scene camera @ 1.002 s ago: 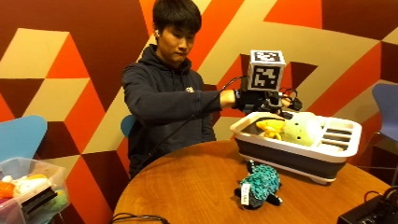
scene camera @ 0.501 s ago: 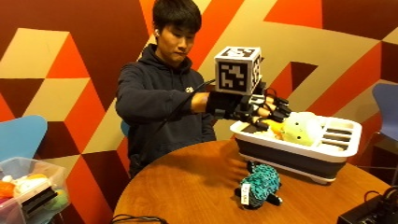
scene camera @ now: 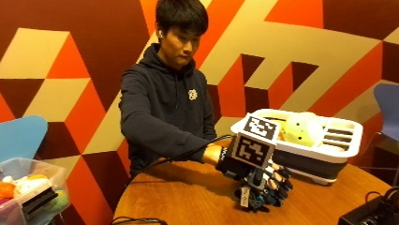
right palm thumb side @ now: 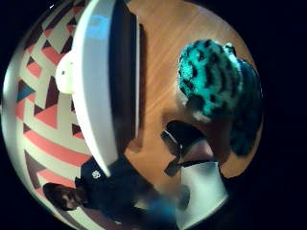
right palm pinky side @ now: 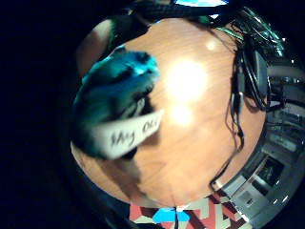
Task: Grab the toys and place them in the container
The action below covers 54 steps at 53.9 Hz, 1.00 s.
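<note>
The teal and black plush toy point(right palm thumb side: 218, 91) lies on the wooden desk point(scene camera: 187, 197), on the person's side of the white container point(scene camera: 299, 150) and near its dark lower wall. In the outside view it is almost wholly hidden beneath the gloved right hand point(scene camera: 262, 180); only a dark scrap and its paper tag show under the fingers point(scene camera: 277, 187). Both palm views put the toy directly below the palm and close to it, with its white tag point(right palm pinky side: 126, 133) spread on the desk just beside it. Its long axis seems to run roughly along the container's near wall, though that is hard to judge.

The fingers spread downward over the toy, straight and released, not yet wrapped around it; whether the tips already touch the plush I cannot tell. The next move likely calls for curling them round the body, then lifting toward the container.

The container already holds 1 yellow plush toy point(scene camera: 302, 129), sitting high in it, next to a slotted section. A dark box point(scene camera: 368, 215) and cables sit at the desk edge, well apart from the container.
</note>
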Available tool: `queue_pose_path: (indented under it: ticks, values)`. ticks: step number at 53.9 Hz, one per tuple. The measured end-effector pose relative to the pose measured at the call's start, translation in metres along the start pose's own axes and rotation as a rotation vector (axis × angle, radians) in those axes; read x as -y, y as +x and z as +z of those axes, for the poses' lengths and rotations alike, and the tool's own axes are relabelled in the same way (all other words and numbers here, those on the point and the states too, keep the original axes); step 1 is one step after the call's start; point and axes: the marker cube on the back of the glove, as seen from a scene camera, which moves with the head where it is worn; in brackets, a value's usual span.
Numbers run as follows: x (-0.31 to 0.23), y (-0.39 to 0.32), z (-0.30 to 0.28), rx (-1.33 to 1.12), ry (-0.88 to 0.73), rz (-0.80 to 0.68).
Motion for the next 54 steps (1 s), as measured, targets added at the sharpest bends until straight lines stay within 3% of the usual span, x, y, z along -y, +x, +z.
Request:
queue_pose_path:
  ticks: [27, 41, 54]
  values:
    - [-0.008, 0.022, -0.005, -0.027, 0.161, 0.053]
    - [-0.041, -0.011, -0.099, 0.199, 0.374, 0.017]
    - [-0.060, -0.079, -0.178, 0.371, 0.568, -0.126]
